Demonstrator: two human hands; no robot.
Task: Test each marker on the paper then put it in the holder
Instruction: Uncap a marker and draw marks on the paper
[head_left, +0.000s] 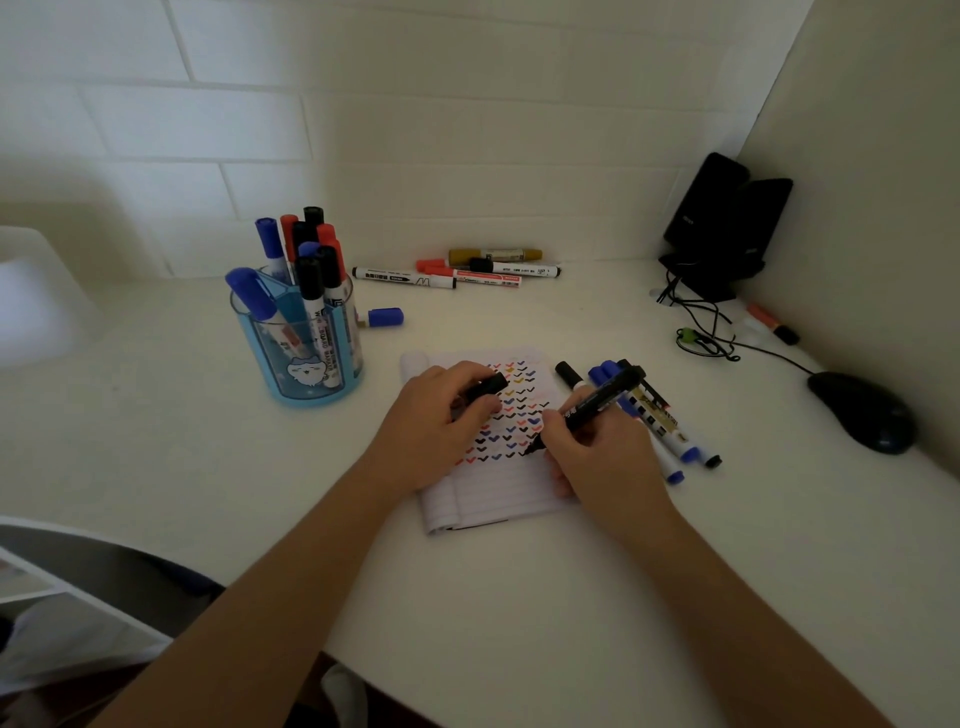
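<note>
right hand (597, 460) grips black marker (597, 402), tip on paper (498, 499), left hand (434, 423) pinches cap (485, 387), loose markers (657, 418) just right, holder (306, 358) back-left of desk (156, 441)

translucent plastic holder (298, 358), lined paper (493, 499)

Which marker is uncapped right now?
The black marker gripped in the right hand: its bare tip is on the paper, and the left hand holds a black cap. The others, lying loose or in the holder, look capped.
</note>
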